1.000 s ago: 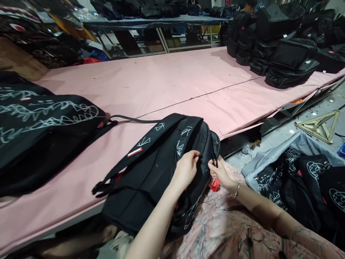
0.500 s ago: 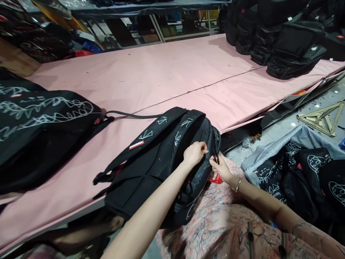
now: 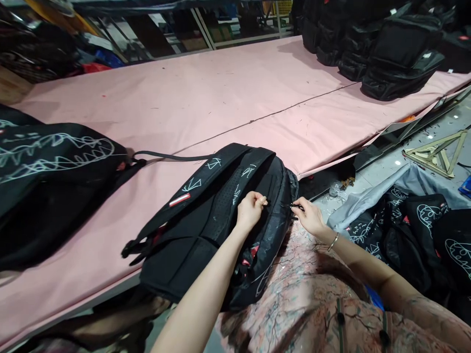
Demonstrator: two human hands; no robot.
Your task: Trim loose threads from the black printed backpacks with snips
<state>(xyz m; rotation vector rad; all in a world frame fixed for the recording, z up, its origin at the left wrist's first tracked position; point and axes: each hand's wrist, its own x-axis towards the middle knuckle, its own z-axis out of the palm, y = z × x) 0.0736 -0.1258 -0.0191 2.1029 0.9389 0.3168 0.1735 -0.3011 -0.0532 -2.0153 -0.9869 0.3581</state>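
Note:
A black backpack (image 3: 206,230) with white scribbled straps lies back panel up at the table's near edge, partly over my lap. My left hand (image 3: 252,211) is closed in a pinch above its side; whatever is between the fingertips is too small to make out. Close by on the right, my right hand (image 3: 311,215) grips small black thread snips (image 3: 296,207), whose blades point left over the bag's edge. Fingertips and snips are a short gap apart. A red patch (image 3: 253,252) shows at an opening low on the backpack.
More scribbled backpacks lie on the pink table (image 3: 184,103) at left, one trailing a strap (image 3: 172,157). Black bags (image 3: 401,59) are stacked at the far right. On the floor, a grey cloth-lined container (image 3: 342,215) holds further backpacks beside a triangular frame (image 3: 436,152).
The snips have turned from upright to pointing left at the bag's side. My left hand moved right, then back left, still pinched. The red thing below my right hand is out of sight.

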